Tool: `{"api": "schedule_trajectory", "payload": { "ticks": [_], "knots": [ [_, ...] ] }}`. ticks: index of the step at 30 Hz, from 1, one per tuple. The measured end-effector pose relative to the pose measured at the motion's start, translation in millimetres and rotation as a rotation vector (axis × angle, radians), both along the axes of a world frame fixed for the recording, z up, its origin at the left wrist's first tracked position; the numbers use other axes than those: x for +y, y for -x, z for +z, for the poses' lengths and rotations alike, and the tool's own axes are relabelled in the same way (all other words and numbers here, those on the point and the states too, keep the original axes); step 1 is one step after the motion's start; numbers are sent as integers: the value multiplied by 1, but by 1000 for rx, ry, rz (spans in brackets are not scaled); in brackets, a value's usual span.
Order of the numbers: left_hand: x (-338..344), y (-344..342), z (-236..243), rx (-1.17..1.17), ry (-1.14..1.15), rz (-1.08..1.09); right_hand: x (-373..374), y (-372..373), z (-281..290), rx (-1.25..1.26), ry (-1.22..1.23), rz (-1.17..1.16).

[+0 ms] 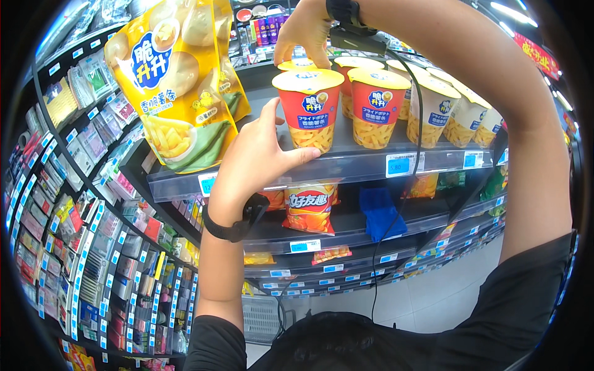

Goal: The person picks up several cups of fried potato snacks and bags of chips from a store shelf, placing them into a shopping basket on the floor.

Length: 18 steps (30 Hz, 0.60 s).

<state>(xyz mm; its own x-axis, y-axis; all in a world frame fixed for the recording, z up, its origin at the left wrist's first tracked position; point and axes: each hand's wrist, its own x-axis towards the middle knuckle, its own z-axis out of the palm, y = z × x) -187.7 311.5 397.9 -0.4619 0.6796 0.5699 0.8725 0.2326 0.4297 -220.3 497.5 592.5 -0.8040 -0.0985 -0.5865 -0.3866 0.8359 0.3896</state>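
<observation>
Red-and-yellow snack cups stand in rows on the shelf, and everything I note is placed from that front cup. My left hand wraps the cup's left side and base, thumb along its foot at the shelf lip, fingers up beside its wall; it grips the cup without lifting it, for the cup still sits flat on the shelf. My right hand reaches over and behind the cup, fingers spread loosely on the lid of a back cup, touching rather than clenching. A second cup stands just right of the front cup, nearly touching. Big yellow chip bags hang to the cup's left. Below it, an orange snack packet hangs under the shelf.

I judge this as straightening the row: the front cup is being squared to the edge. Next calls for a small nudge, keeping neighbours upright.
</observation>
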Motion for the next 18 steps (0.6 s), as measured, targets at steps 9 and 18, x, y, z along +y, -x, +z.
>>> {"api": "schedule_trajectory", "payload": {
  "ticks": [9,18],
  "knots": [
    [0,4,-3,8,-29,8,7,12,2,-115,112,4],
    [6,8,0,-159,-58,-109,15,24,0,-218,181,-6]
  ]
}}
